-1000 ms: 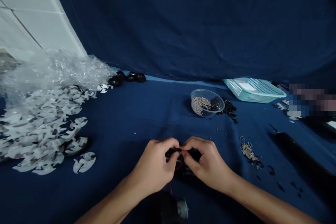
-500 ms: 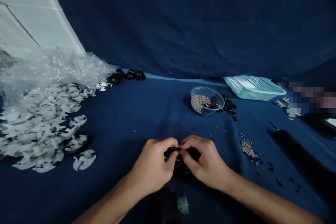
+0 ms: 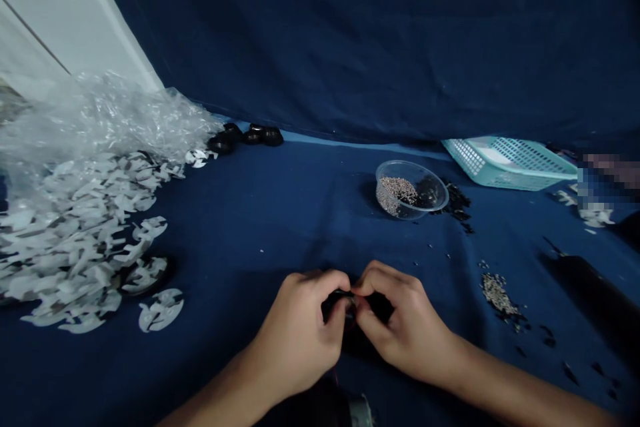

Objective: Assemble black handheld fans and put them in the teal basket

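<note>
At the lower middle, my left hand and my right hand meet fingertip to fingertip. Both are closed in a pinch around a small black part, mostly hidden by the fingers. A thin red wire runs down from there. Below the hands, at the bottom edge, lies a dark body with a silvery metal cylinder that looks like a small motor. The dark blue cloth spreads beneath everything.
White plastic pieces and clear bags are heaped at left. A clear bowl of small screws, a teal basket, a screw pile and a black electric screwdriver lie right. Part of a blurred-out person shows at the right edge.
The view has shifted slightly, so the bowl, basket and screwdriver appear farther right. The motor-like cylinder sits lower in view. Both hands keep their pinch on the small part.
</note>
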`<state>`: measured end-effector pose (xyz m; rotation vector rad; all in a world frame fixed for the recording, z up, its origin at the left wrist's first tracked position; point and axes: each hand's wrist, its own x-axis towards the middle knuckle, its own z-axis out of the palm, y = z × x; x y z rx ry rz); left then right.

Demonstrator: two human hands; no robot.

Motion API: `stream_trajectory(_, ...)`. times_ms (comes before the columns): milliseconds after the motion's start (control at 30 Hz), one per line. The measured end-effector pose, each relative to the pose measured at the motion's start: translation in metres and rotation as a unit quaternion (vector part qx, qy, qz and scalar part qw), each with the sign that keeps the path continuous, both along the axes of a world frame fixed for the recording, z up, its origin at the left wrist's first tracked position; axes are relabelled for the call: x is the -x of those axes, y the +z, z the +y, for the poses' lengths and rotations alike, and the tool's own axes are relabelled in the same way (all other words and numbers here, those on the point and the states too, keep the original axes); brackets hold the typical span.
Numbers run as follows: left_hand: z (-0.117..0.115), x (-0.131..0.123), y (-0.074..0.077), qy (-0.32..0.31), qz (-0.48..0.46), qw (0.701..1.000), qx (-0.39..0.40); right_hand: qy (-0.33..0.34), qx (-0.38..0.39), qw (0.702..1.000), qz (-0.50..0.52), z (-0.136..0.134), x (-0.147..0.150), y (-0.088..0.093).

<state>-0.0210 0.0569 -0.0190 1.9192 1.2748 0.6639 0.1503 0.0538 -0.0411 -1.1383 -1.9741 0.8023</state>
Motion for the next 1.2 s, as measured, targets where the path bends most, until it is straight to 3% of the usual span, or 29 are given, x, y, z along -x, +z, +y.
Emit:
stream_trajectory(400,0.002,0.003,0.003,-0.005,0.041,0.999,-0.001,-0.028,0.016,0.998,-0.053,-0.008,0.000,0.003)
stream_trajectory(767,0.001,0.007,0.002,-0.002,0.034,0.999,0.018,-0.044,-0.019,0.989,-0.140,-0.010,0.008,-0.001)
stream_trajectory(933,0.000,0.003,0.006,-0.001,0.097,0.995,-0.014,-0.064,-0.044,0.975,-0.209,-0.011,0.013,0.001)
stream_trajectory(1200,0.002,-0.001,0.006,-0.010,0.150,0.988,-0.021,-0.030,-0.046,0.971,-0.231,-0.004,0.014,0.003)
